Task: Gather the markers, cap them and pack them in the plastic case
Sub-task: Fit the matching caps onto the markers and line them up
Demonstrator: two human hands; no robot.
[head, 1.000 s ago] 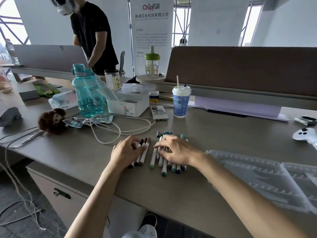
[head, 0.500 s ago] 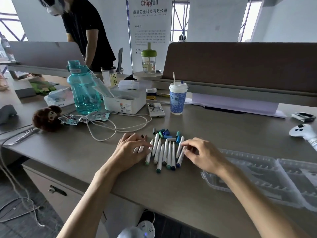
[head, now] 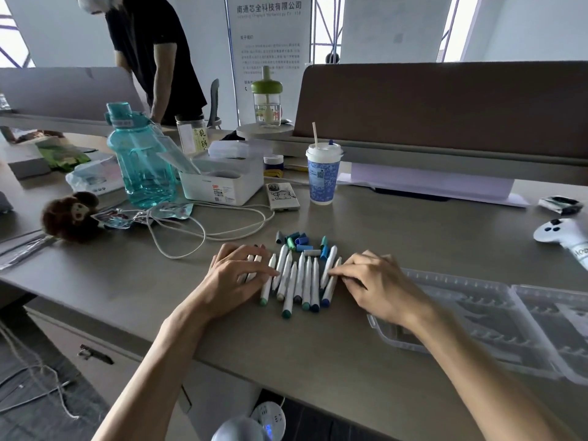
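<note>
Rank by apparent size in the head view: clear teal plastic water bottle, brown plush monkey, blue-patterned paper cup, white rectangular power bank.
1. Clear teal plastic water bottle, largest.
2. Brown plush monkey and blue-patterned paper cup: too alike to rank; monkey wider, cup taller.
3. White rectangular power bank, smallest.

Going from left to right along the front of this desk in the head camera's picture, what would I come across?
plush monkey → left hand → row of markers → right hand → clear plastic case
</note>
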